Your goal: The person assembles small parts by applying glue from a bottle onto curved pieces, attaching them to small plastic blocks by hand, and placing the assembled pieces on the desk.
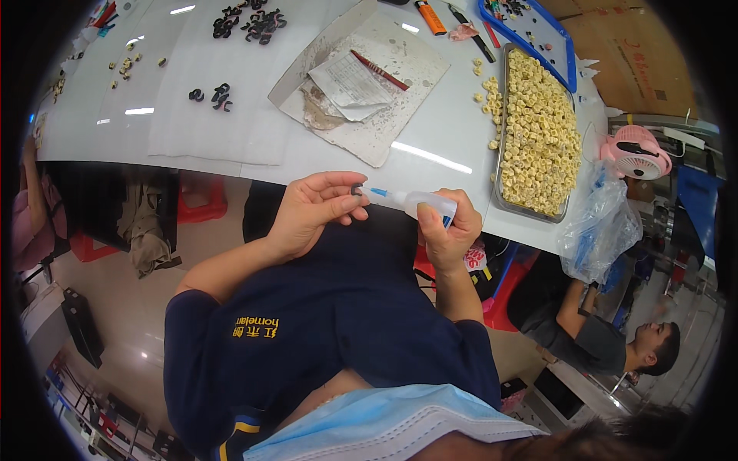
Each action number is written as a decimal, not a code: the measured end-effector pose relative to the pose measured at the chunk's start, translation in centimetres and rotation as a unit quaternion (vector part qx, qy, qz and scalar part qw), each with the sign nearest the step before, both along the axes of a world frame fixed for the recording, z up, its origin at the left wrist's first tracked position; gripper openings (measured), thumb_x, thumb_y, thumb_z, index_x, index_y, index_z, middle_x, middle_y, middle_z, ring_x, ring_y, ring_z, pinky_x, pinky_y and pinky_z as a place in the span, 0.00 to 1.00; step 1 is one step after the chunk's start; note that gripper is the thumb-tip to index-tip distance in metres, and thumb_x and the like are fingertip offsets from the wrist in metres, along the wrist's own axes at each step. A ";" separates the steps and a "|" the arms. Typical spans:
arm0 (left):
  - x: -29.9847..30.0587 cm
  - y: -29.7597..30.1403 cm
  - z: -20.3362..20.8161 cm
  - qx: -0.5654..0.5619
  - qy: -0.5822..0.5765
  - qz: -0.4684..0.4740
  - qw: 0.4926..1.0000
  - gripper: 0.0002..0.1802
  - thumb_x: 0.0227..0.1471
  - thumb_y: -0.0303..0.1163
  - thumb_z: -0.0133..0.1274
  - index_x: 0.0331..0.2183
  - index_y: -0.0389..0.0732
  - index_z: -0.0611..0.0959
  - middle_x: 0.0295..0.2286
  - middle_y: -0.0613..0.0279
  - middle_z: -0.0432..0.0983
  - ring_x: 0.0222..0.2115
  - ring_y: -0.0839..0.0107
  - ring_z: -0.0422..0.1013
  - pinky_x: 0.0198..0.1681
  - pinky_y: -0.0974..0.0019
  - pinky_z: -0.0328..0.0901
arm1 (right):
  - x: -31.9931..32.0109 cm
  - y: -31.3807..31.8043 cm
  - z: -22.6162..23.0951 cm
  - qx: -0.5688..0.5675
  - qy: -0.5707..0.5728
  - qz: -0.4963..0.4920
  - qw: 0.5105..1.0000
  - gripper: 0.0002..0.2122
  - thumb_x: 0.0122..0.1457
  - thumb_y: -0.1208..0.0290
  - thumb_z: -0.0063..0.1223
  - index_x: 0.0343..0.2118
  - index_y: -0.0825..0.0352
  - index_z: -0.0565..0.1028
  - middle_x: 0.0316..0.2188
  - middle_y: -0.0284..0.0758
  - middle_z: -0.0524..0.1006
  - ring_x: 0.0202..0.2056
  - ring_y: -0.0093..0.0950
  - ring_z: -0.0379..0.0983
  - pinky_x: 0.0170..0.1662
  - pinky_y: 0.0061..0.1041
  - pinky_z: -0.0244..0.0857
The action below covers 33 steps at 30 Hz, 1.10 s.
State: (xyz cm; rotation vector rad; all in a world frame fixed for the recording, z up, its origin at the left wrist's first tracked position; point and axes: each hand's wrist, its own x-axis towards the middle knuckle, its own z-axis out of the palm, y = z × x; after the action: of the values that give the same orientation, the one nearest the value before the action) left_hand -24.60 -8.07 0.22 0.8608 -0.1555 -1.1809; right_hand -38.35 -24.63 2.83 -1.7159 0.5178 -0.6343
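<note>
Between the thumb and fingers of my left hand (319, 211) is a small dark ring-shaped part (357, 189), pinched upright at the table's near edge. My right hand (450, 234) is wrapped round a white squeeze bottle (423, 202) with a narrow blue-tipped nozzle (378, 192). The bottle lies nearly level, its tip pointing left at the dark part. Whether tip and part touch, I cannot tell. Farther off, several similar dark parts (221, 97) lie on a white sheet (223, 134), with a larger heap of dark parts (257, 23) behind them.
A metal tray (500, 173) full of small cream-coloured pieces (538, 138) stands at the right. A stained cardboard sheet (361, 146) bears paper (350, 88) and a red pen (379, 70). Behind are an orange lighter (430, 18) and a blue-rimmed tray (570, 58). A pink fan (636, 152) and another person (607, 338) are at right.
</note>
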 end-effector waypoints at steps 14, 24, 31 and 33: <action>-0.2 -0.1 0.0 0.001 -0.018 0.018 1.000 0.18 0.49 0.24 0.53 0.45 0.34 0.74 0.34 0.56 0.76 0.32 0.72 0.74 0.32 0.77 0.65 | -0.6 0.1 0.1 0.019 -0.010 -0.003 1.000 0.06 0.46 0.78 0.59 0.25 0.70 0.72 0.16 0.28 0.71 0.18 0.13 0.64 0.22 0.13 0.57; -0.3 -0.1 -0.2 -0.004 -0.019 0.022 1.000 0.18 0.49 0.23 0.54 0.44 0.34 0.74 0.34 0.56 0.76 0.31 0.72 0.74 0.32 0.77 0.66 | -0.2 0.3 0.4 -0.009 -0.004 0.009 1.000 0.06 0.46 0.78 0.59 0.24 0.70 0.72 0.16 0.27 0.71 0.18 0.12 0.64 0.21 0.13 0.57; 0.0 0.1 -0.5 -0.004 -0.022 0.032 0.999 0.17 0.49 0.23 0.53 0.44 0.33 0.74 0.34 0.55 0.75 0.31 0.71 0.74 0.32 0.76 0.66 | -0.2 0.2 -0.5 0.032 0.005 -0.006 0.999 0.06 0.46 0.77 0.58 0.25 0.69 0.72 0.16 0.27 0.71 0.18 0.12 0.62 0.22 0.13 0.57; 0.2 0.2 -0.6 -0.009 -0.023 0.038 0.999 0.17 0.49 0.22 0.53 0.44 0.33 0.74 0.34 0.55 0.75 0.31 0.71 0.74 0.33 0.76 0.66 | 0.1 0.0 -0.6 0.027 -0.024 -0.010 0.999 0.06 0.48 0.76 0.57 0.27 0.70 0.71 0.17 0.26 0.71 0.19 0.12 0.62 0.23 0.13 0.57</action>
State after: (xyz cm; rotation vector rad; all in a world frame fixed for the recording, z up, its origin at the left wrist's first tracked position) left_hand -24.43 -7.85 -0.43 0.8712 -0.1694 -1.0885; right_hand -38.27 -24.67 2.27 -1.6420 0.5145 -0.6691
